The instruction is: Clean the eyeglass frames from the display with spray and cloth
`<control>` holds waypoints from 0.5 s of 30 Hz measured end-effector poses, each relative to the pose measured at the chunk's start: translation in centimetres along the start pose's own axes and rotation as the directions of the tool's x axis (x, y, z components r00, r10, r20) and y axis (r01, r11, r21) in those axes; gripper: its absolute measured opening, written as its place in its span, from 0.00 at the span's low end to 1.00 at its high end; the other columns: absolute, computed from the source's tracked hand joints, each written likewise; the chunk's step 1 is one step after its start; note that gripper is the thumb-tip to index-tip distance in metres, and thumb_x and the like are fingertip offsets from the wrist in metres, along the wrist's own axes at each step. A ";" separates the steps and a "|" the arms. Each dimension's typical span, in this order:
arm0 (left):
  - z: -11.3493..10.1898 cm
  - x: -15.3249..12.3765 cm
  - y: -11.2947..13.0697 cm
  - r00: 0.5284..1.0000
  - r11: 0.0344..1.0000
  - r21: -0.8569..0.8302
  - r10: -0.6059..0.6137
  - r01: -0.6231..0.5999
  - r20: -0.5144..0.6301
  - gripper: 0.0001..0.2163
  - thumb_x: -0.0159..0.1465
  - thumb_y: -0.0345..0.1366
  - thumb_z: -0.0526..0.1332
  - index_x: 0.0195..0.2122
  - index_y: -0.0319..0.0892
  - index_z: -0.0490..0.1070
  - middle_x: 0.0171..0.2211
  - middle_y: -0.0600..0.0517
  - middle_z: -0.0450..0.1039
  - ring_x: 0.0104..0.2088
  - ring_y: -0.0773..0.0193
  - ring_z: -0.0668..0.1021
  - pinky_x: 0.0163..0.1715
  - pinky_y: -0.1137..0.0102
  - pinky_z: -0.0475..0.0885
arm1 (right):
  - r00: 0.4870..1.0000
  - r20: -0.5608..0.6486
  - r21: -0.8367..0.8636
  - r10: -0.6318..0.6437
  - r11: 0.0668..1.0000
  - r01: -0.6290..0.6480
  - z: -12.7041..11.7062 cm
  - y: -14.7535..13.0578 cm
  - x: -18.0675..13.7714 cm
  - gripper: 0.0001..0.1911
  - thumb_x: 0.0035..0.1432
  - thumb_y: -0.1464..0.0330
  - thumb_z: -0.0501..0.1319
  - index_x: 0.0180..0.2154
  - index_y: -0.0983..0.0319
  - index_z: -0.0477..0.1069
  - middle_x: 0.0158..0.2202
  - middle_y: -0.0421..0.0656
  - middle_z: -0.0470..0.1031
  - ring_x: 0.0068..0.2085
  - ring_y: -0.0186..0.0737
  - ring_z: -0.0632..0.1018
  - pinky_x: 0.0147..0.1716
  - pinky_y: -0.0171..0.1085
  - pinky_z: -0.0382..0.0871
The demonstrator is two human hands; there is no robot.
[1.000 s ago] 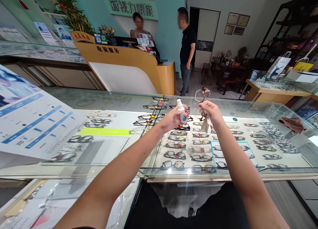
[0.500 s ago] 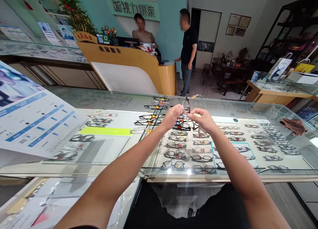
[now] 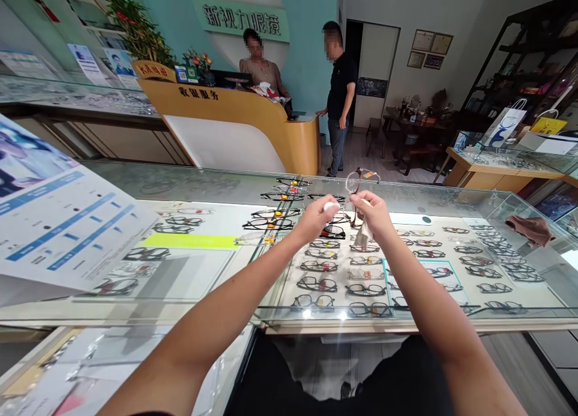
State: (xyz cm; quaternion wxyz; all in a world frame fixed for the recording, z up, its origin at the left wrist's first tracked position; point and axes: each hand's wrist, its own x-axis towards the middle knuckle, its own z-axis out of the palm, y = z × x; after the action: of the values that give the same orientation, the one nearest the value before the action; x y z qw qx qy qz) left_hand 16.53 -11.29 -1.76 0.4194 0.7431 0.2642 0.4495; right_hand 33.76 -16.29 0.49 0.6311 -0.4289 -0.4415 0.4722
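Note:
My right hand (image 3: 376, 212) is closed on a pair of eyeglasses (image 3: 360, 180), held upright above the glass display case, with an orange tag by one temple. A pale cloth (image 3: 362, 236) hangs down from the same hand. Beside it, apart from the glasses, my left hand (image 3: 312, 219) is closed with a small white wad (image 3: 331, 206) at its thumb and fingertips; I cannot tell whether it is tissue or cloth. Just left of and below my hands lie several dark-framed eyeglasses (image 3: 271, 224) with orange tags.
Rows of glasses fill the display case (image 3: 433, 322). A printed leaflet (image 3: 67, 223) stands at the left. A brown cloth (image 3: 529, 229) lies on the right. Beyond the case are a wooden cashier counter (image 3: 253, 112), one person (image 3: 262, 70) behind it and another (image 3: 341, 91) standing beside it.
My right hand has moved the eyeglasses slightly right and up. My left hand has come away from the lens, and the white wad in it now shows.

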 end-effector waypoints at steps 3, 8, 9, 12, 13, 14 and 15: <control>0.1 -0.2 -0.1 0.997 0.986 0.151 0.079 -0.076 -0.010 0.21 0.61 0.59 0.63 0.31 0.44 0.70 0.31 0.50 0.69 0.35 0.57 0.68 0.39 0.64 0.65 | 0.999 0.036 -0.007 -0.010 1.000 0.011 0.3 0.7 0.2 0.29 0.34 0.48 0.80 0.26 0.59 0.69 0.20 0.32 0.64 0.23 0.27 0.60 0.24 0.33 0.53; -2.8 1.6 -1.1 0.965 0.987 -0.150 -0.093 0.057 -0.246 0.19 0.65 0.56 0.58 0.35 0.44 0.68 0.32 0.51 0.68 0.31 0.61 0.69 0.34 0.67 0.63 | 0.998 0.034 0.102 0.054 0.993 -0.057 -0.2 0.4 0.3 0.28 0.36 0.48 0.79 0.29 0.58 0.72 0.24 0.33 0.68 0.23 0.28 0.65 0.23 0.34 0.61; -3.8 2.2 -1.4 0.932 0.982 -0.173 -0.133 0.077 -0.338 0.15 0.64 0.52 0.60 0.35 0.44 0.67 0.32 0.51 0.68 0.31 0.62 0.68 0.33 0.67 0.63 | 0.997 0.035 0.121 0.065 0.990 -0.069 -0.4 0.0 0.3 0.28 0.36 0.48 0.79 0.30 0.58 0.72 0.24 0.33 0.69 0.22 0.28 0.65 0.22 0.34 0.62; -7.1 3.6 -2.6 0.687 0.965 -0.182 -0.263 0.189 -0.678 0.06 0.63 0.35 0.61 0.37 0.45 0.63 0.31 0.54 0.64 0.31 0.63 0.67 0.33 0.69 0.61 | 0.996 0.040 0.164 0.084 0.982 -0.089 -0.9 -0.9 0.1 0.27 0.37 0.49 0.79 0.31 0.58 0.73 0.22 0.33 0.69 0.21 0.29 0.67 0.20 0.33 0.62; -8.2 3.8 -3.0 0.580 0.956 -0.171 -0.282 0.239 -0.764 0.07 0.63 0.30 0.60 0.37 0.45 0.62 0.32 0.55 0.63 0.32 0.63 0.66 0.34 0.69 0.61 | 0.995 0.040 0.177 0.088 0.980 -0.094 -1.0 -1.2 0.1 0.27 0.37 0.49 0.79 0.32 0.58 0.72 0.22 0.33 0.69 0.20 0.29 0.67 0.19 0.33 0.63; -9.2 3.9 -3.4 0.474 0.941 -0.178 -0.301 0.287 -0.827 0.09 0.63 0.26 0.59 0.38 0.45 0.61 0.33 0.55 0.62 0.33 0.64 0.66 0.36 0.69 0.61 | 0.995 0.038 0.191 0.091 0.977 -0.097 -1.1 -1.3 0.1 0.27 0.37 0.50 0.79 0.32 0.58 0.72 0.21 0.33 0.70 0.20 0.29 0.68 0.19 0.33 0.63; -10.0 3.9 -3.7 0.386 0.924 -0.201 -0.324 0.326 -0.864 0.11 0.63 0.23 0.58 0.39 0.45 0.59 0.34 0.55 0.61 0.33 0.65 0.66 0.37 0.69 0.61 | 0.995 0.035 0.205 0.094 0.974 -0.099 -1.2 -1.4 0.2 0.27 0.37 0.50 0.79 0.32 0.58 0.72 0.21 0.33 0.70 0.20 0.29 0.68 0.18 0.33 0.63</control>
State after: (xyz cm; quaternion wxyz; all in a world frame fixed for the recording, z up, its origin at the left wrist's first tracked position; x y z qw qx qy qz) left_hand 9.34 -2.51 -0.75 0.2990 0.3343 0.5831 0.6773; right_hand 35.26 -16.55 1.60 0.6430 -0.3762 -0.3766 0.5506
